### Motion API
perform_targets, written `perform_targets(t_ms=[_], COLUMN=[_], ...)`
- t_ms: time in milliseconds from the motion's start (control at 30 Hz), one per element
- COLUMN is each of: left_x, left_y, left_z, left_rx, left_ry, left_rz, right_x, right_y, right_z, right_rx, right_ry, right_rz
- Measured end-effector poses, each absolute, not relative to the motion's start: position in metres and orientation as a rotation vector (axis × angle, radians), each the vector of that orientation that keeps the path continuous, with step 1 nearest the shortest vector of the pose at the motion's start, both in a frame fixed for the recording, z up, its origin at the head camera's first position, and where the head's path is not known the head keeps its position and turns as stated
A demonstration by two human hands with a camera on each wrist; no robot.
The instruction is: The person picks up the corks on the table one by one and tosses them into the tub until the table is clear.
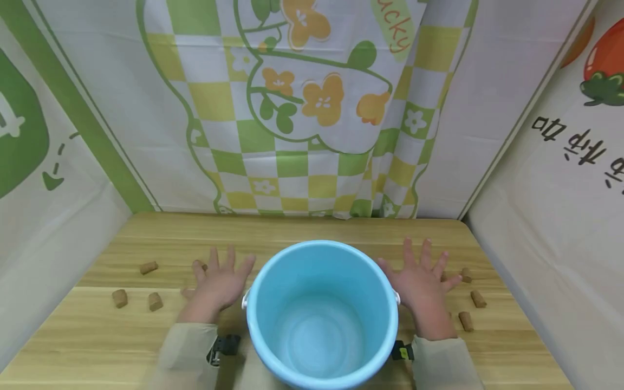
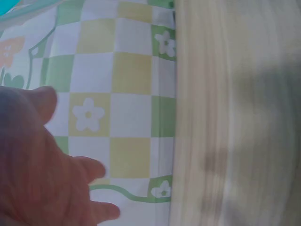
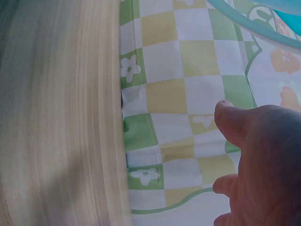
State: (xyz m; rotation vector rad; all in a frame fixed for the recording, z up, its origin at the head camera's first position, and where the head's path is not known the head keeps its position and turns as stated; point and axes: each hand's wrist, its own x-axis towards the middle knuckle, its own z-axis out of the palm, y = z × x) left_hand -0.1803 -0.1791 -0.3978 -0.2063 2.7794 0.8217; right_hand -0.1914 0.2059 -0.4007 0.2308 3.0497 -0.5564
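Note:
A light blue bucket (image 1: pixel 322 279) with its mouth up stands in the middle of the head view, its inside showing nothing but the bottom. Left of it is my left hand (image 1: pixel 219 284), fingers straight and spread, holding nothing; a cork (image 1: pixel 202 266) shows partly behind its fingers. My right hand (image 1: pixel 420 284) is spread the same way on the bucket's right. Whether its thumb touches the rim, I cannot tell. Both wrist views show the hands with nothing in them, the left hand (image 2: pixel 42 165) and the right hand (image 3: pixel 268 165) each partly cut off.
Several corks lie on the wooden table, such as a cork (image 1: pixel 155 301) on the left and a cork (image 1: pixel 465 321) on the right. A checked curtain (image 1: pixel 322 184) hangs along the back edge. Printed cloth walls (image 1: pixel 536 216) flank the table. White handle mounts (image 1: pixel 245 299) stick out from the bucket's sides.

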Motion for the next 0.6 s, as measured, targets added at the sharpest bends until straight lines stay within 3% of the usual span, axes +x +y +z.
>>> perform_targets(t_ms=[333,600], left_x=[-0.182,-0.168], left_y=[-0.192,-0.199], left_z=[-0.385,-0.371], left_rx=[0.069,0.479], left_ry=[2.776,2.456], left_rz=[1.168,1.676], right_x=[-0.192,-0.191], right_y=[0.209,0.209], right_z=[-0.401,-0.401], right_rx=[0.233,0.237], right_ry=[3.05,3.049], right_rz=[-0.561,-0.576])
